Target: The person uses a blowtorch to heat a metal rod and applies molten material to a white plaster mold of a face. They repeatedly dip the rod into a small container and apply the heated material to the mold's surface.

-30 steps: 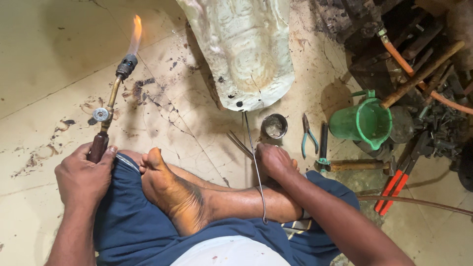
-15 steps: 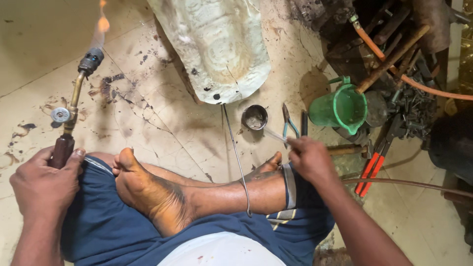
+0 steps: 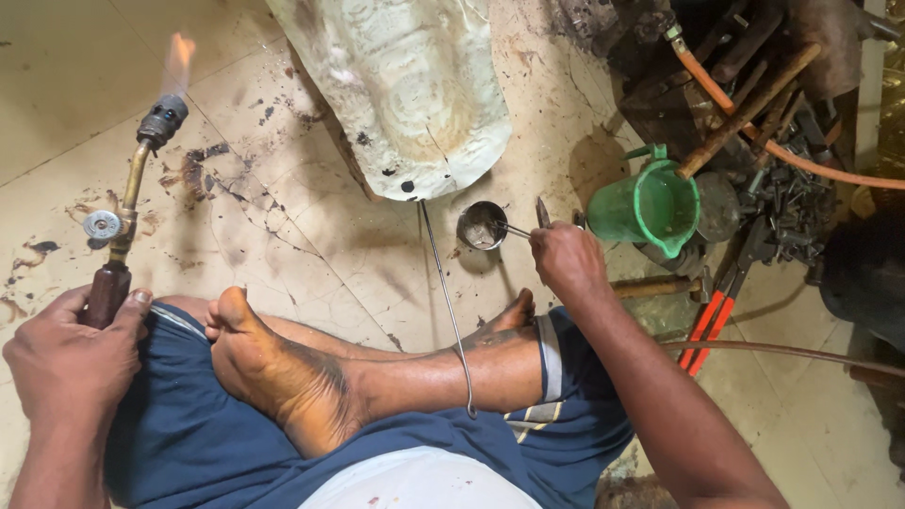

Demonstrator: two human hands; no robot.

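Torch (image 3: 127, 212) first: a brass-necked blowtorch with a dark wooden handle, lit, with a pale orange flame (image 3: 177, 58) rising from its nozzle over the stained tile floor (image 3: 57, 85). It stands tilted, nozzle away from the person, well to the left of everything else, and the left hand (image 3: 71, 363) is clenched around the handle beside the knee.

Largest in sight is the battered, whitish metal sheet (image 3: 405, 85), curved and dented, lying on the floor ahead of the crossed bare legs. The person sits in blue shorts (image 3: 198, 443) with one foot (image 3: 273, 377) turned sole-up. To the right lies a dark heap of tools and scrap (image 3: 782, 188), with an orange hose (image 3: 754, 132) running across it, and a green plastic jug (image 3: 646, 207) with a wooden stick leaning in it. Red-handled pliers (image 3: 707, 325) lie near the jug.

Just below the sheet's edge sits a small round metal cup (image 3: 481, 226). The right hand (image 3: 566, 264) is closed on a thin metal tool (image 3: 514, 229) whose tip reaches into the cup. A long thin wire rod (image 3: 448, 302) runs from the sheet's edge across the shin.
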